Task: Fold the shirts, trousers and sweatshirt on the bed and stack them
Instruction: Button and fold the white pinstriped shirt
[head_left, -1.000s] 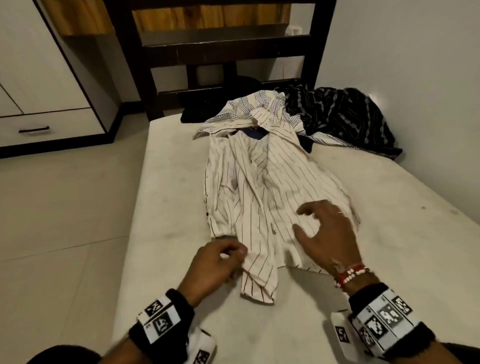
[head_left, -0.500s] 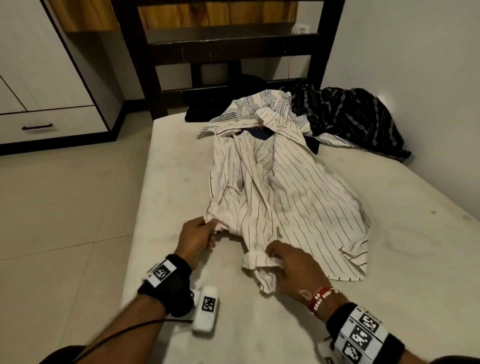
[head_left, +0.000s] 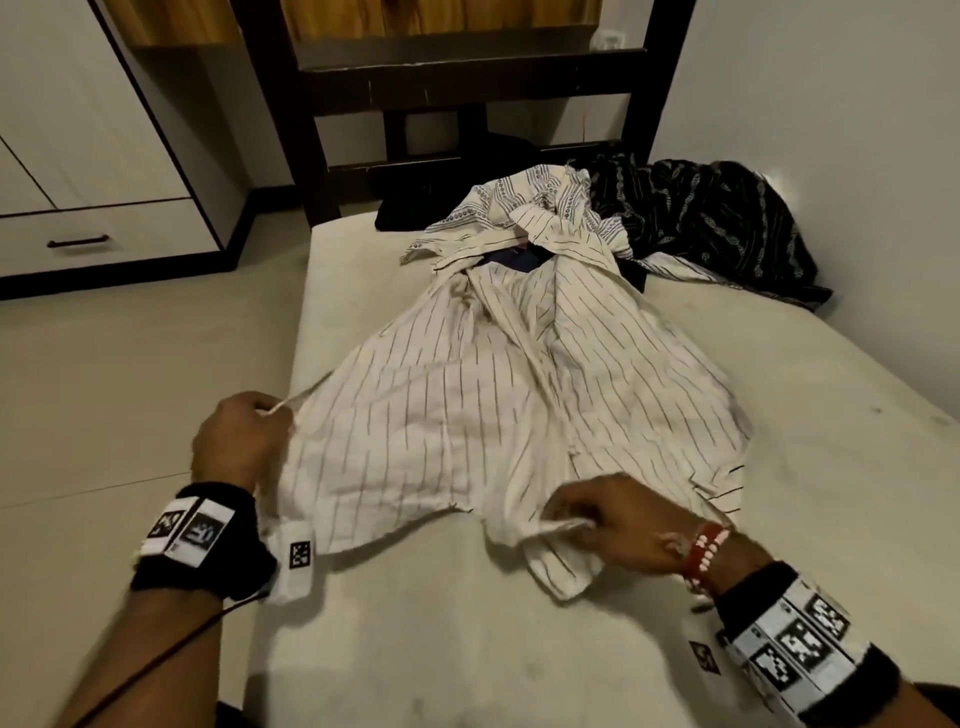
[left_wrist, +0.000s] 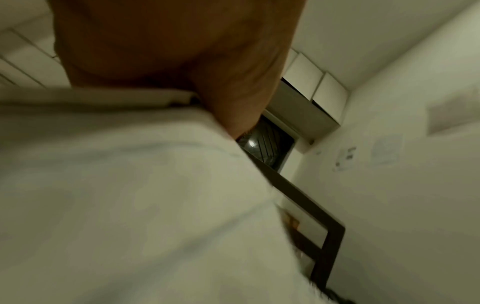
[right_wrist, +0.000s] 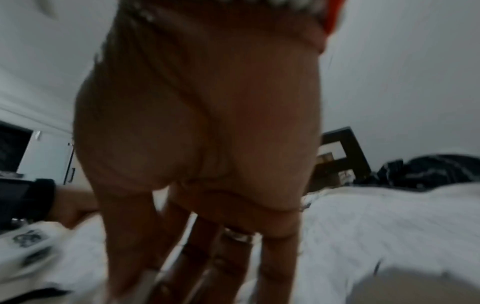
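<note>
A white pinstriped shirt (head_left: 467, 405) lies along the bed (head_left: 779, 467), its near half pulled wide. My left hand (head_left: 244, 441) pinches the shirt's left hem corner over the bed's left edge. My right hand (head_left: 608, 525) grips a bunched fold of the hem near the middle. At the far end lie a cream patterned shirt (head_left: 524, 202), a black patterned garment (head_left: 711, 228) and a dark garment (head_left: 415, 208). The left wrist view is filled by blurred pale cloth (left_wrist: 130, 195) under my palm. In the right wrist view, my fingers (right_wrist: 182, 246) reach down onto white cloth.
A dark wooden headboard (head_left: 467, 78) stands behind the clothes. A wall (head_left: 857, 156) runs along the bed's right side. Tiled floor (head_left: 130, 389) and a white cabinet with a drawer (head_left: 78, 239) are to the left.
My left hand has drawn the hem corner out to the left, spreading the shirt's front wide. My right hand has kept its grip on the hem and moved right.
</note>
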